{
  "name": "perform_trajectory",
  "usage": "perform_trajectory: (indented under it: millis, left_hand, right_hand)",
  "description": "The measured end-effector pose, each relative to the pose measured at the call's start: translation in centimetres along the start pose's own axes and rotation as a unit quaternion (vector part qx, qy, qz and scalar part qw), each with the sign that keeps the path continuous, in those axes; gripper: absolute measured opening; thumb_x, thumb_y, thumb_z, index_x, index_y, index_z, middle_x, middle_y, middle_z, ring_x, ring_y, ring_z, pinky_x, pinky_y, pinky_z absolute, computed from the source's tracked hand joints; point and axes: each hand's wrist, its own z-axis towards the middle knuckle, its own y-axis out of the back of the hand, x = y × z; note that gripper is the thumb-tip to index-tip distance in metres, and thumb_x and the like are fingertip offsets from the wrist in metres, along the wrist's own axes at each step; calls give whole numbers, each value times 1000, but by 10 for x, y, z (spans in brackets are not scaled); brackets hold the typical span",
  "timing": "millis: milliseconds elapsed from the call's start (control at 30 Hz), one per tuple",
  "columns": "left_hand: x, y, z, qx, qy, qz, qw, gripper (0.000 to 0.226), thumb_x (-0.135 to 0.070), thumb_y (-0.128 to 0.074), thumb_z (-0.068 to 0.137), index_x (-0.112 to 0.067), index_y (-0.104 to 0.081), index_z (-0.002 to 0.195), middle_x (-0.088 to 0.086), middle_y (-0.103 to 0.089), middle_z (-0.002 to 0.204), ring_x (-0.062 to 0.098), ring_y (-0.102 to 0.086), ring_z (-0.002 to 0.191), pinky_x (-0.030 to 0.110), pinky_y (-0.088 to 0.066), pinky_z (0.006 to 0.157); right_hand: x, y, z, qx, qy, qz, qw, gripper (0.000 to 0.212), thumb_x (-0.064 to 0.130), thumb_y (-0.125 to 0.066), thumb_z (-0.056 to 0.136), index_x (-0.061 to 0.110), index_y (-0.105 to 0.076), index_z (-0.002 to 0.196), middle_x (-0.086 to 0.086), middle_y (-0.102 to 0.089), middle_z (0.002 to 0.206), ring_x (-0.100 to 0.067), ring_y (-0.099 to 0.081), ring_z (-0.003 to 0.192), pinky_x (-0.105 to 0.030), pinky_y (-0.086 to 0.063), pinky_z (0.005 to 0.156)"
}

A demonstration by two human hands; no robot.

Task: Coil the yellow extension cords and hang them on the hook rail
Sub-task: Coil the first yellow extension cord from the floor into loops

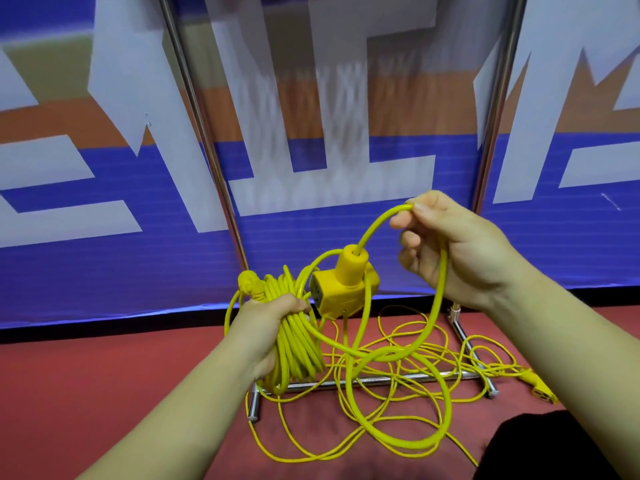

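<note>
My left hand (268, 327) grips a coiled bundle of thick yellow cord (298, 348), with a yellow plug (250, 283) sticking out at its top. My right hand (453, 247) pinches the same cord just above its yellow multi-outlet socket block (343, 284), which hangs between my hands. A loose loop of this cord (446, 403) droops below. A thinner yellow cord (391, 375) lies tangled on the red floor, its socket end (540, 386) at the right. The hook rail is out of view; only the rack's two chrome uprights (204, 133) and base bars (381, 379) show.
The rack stands against a blue, orange and white banner wall (104, 254). Its chrome feet (254, 403) lie on the red floor (104, 375) under the tangled cord. A dark shape (540, 448) fills the lower right corner.
</note>
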Motion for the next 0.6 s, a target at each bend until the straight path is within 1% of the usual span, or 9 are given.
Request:
perform_trajectory:
  millis: [100, 200, 267, 300, 333, 400, 467, 533, 600]
  left_hand:
    - [2, 3, 4, -1, 0, -2, 1000, 21, 4, -65, 83, -2, -70, 63, 19, -60, 60, 27, -60, 47, 41, -54, 61]
    - [5, 3, 4, 15, 5, -1, 1000, 13, 5, -66, 82, 2, -68, 70, 20, -61, 64, 28, -61, 50, 42, -56, 61]
    - [7, -1, 3, 32, 0, -12, 999, 3, 5, -66, 82, 5, -69, 80, 25, -63, 73, 32, -65, 58, 50, -58, 66]
    - [9, -3, 3, 39, -4, -19, 999, 5, 4, -67, 83, 6, -69, 88, 27, -64, 78, 33, -67, 62, 53, -58, 68]
    - [10, -5, 3, 40, -6, -19, 999, 12, 2, -69, 84, 7, -69, 94, 28, -65, 81, 34, -67, 65, 56, -57, 70]
    - [14, -8, 5, 41, -4, -21, 999, 22, -2, -72, 82, 7, -68, 103, 27, -63, 84, 32, -66, 66, 59, -55, 73]
    - [18, -10, 6, 40, 4, -17, 999, 23, -2, -74, 80, 1, -67, 101, 21, -61, 75, 27, -63, 60, 49, -55, 70]
    - [20, -10, 6, 45, 25, -22, 998, 24, -2, -78, 76, -2, -63, 95, 14, -57, 64, 23, -59, 52, 40, -53, 63]
    - [22, -15, 6, 43, 49, -25, 998, 17, -10, -77, 80, -5, -61, 84, 12, -53, 62, 22, -55, 50, 36, -50, 59]
  right_hand:
    - [-5, 3, 2, 23, -42, 0, 999, 7, 20, -52, 89, 17, -54, 83, -3, -69, 79, -12, -57, 67, -26, -42, 62]
    - [-5, 1, 1, 49, -62, 67, 995, 16, 21, -50, 92, 19, -58, 79, 1, -66, 75, -16, -65, 84, -30, -46, 74]
    - [-1, -2, 0, 66, -56, 125, 988, 24, 22, -47, 94, 17, -61, 74, 3, -66, 74, -22, -68, 104, -35, -54, 87]
    - [2, -5, -1, 70, -54, 147, 985, 26, 22, -47, 94, 16, -61, 74, 2, -65, 74, -25, -68, 111, -38, -56, 91]
    - [3, -8, -2, 72, -54, 165, 982, 26, 22, -47, 94, 14, -61, 74, 2, -65, 73, -27, -67, 114, -39, -57, 91]
    - [4, -14, -3, 72, -62, 186, 978, 23, 21, -47, 93, 11, -61, 77, -1, -64, 73, -29, -69, 112, -36, -62, 78]
    - [2, -17, -4, 65, -70, 199, 975, 23, 20, -48, 92, 8, -61, 77, -3, -63, 72, -30, -70, 108, -28, -62, 64]
    - [0, -20, -3, 52, -69, 219, 972, 20, 18, -49, 91, 5, -59, 79, -4, -62, 70, -31, -71, 106, -27, -62, 66]
    - [-1, -25, -2, 42, -74, 237, 968, 15, 18, -49, 91, 6, -56, 84, -2, -60, 68, -26, -73, 101, -28, -62, 69]
